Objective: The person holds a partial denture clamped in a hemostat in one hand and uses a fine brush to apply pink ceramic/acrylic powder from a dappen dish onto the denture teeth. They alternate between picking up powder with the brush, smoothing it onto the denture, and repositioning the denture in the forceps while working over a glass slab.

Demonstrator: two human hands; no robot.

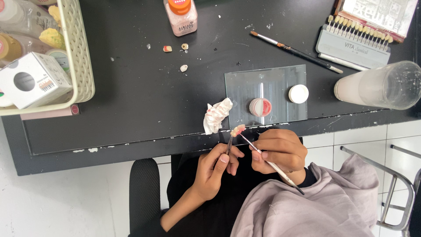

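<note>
My left hand (215, 169) grips a thin metal holder whose upper end carries a small pinkish tooth crown (238, 130), just in front of the black table's edge (131, 147). My right hand (280, 151) pinches a fine brush (274, 166). The brush tip touches the crown, and its handle slants down to the right past my wrist. Both hands hover over my lap, close together.
A glass slab (280, 83) bears a small red-and-white dish (260, 107) and a white lid (298, 94). A stained tissue (217, 115) lies beside it. Also here: a spare brush (296, 52), a shade guide (353, 41), a cloudy water glass (386, 85), a pink bottle (180, 17), loose teeth (183, 68) and a basket (81, 57).
</note>
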